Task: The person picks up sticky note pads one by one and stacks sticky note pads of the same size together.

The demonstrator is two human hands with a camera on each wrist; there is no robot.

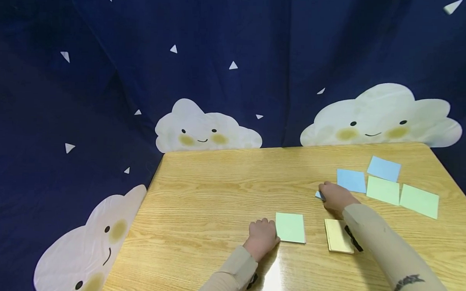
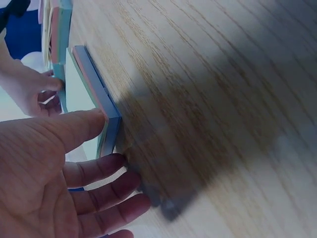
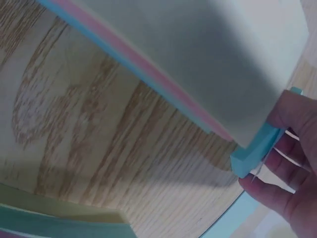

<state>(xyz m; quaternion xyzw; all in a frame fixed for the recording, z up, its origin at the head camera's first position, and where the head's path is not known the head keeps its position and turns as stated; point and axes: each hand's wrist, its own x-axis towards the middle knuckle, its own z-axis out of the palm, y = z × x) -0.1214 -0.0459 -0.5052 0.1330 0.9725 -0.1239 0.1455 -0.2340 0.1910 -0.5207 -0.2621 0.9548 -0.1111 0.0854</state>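
Note:
Near the table's middle lies a sticky-note stack (image 1: 290, 227), pale green on top with pink and blue layers under it. My left hand (image 1: 262, 238) is at its left side. In the left wrist view the thumb (image 2: 86, 126) lies against the stack's edge by a corner, the other fingers loosely bent beside it. My right hand (image 1: 336, 197) is farther forward and to the right. It pinches a small blue sticky-note pad (image 3: 255, 151) between thumb and fingers; the pad shows edge-on in the right wrist view, and the hand covers much of it.
A yellow-topped sticky-note stack (image 1: 338, 237) sits beneath the right forearm. At the back right, two blue notes (image 1: 351, 180) and two green notes (image 1: 383, 189) lie flat on the wooden table (image 1: 216, 183). A dark blue curtain (image 1: 206, 29) with clouds hangs behind.

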